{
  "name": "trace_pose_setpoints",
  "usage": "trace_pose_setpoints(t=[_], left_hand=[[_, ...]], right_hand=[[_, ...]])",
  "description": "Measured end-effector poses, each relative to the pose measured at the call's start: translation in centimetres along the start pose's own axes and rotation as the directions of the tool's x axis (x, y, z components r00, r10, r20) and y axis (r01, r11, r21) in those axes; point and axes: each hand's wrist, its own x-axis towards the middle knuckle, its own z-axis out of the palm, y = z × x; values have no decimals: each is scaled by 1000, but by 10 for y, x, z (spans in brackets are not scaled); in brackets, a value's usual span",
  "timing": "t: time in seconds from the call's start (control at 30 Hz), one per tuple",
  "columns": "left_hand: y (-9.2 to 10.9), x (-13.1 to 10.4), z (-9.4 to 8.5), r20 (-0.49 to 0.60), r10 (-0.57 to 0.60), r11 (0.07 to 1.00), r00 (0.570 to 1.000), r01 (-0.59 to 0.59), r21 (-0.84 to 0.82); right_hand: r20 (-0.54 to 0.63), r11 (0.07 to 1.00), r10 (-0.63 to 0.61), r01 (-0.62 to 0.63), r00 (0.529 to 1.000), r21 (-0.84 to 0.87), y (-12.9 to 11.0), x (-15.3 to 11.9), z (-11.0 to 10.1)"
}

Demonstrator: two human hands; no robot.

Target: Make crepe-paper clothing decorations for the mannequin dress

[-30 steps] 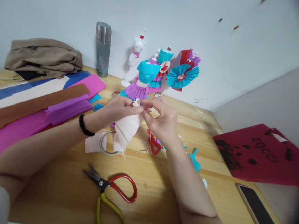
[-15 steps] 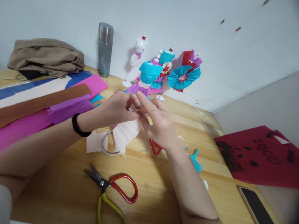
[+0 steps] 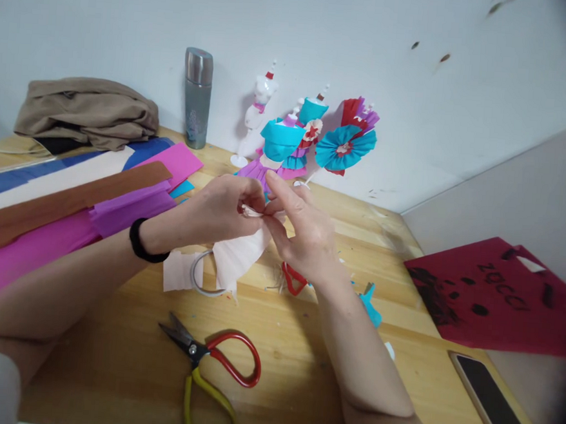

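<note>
- Now, the left hand (image 3: 222, 211) pinches a gathered edge of the pale pink paper (image 3: 241, 254), thumb and curled fingers closed on it!
- And the right hand (image 3: 305, 236) meets it there, thumb and fingertips closed in at the same edge, one finger stretched out above; exactly how firmly it grips, you can't tell.
- The paper fans out below both hands, over the wooden table (image 3: 290, 380), its lower part beside a grey ring (image 3: 196, 274) that overlaps a flat pale piece (image 3: 175, 272).
- Nearer the person lie the scissors (image 3: 194, 349), blades parted, one handle red, one yellow-green!
- Just beyond the hands stands a small dress form (image 3: 282, 141) in turquoise and purple, with more decorated forms behind it.
- Over on the left: stacked coloured sheets (image 3: 70, 200), a crumpled brown cloth (image 3: 89, 111) and an upright bottle (image 3: 196, 99).
- Over on the right, a red bag (image 3: 495, 298) and a phone (image 3: 495, 408)!
</note>
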Motion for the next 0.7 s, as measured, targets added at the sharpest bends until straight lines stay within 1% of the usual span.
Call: trace_pose_setpoints(t=[0.1,0.23,0.43,0.6,0.7], left_hand=[[4,0,1,-40,-27,999,999,29,45],[1,1,5,-87,-55,997,995,60,48],[-2,2,5,-99,4,996,995,5,87],[-9,3,4,-52,23,1000,998,-23,3],[-11,4,0,-40,-11,995,999,7,-97]], right_hand=[[35,999,-3,4,999,-48,0,-2,1],[70,998,10,-5,998,-69,0,-5,4],[58,998,42,-38,997,-56,0,-3,7],[33,1000,27,-26,999,-8,0,0,7],[56,993,93,-96,994,64,1,-1,4]])
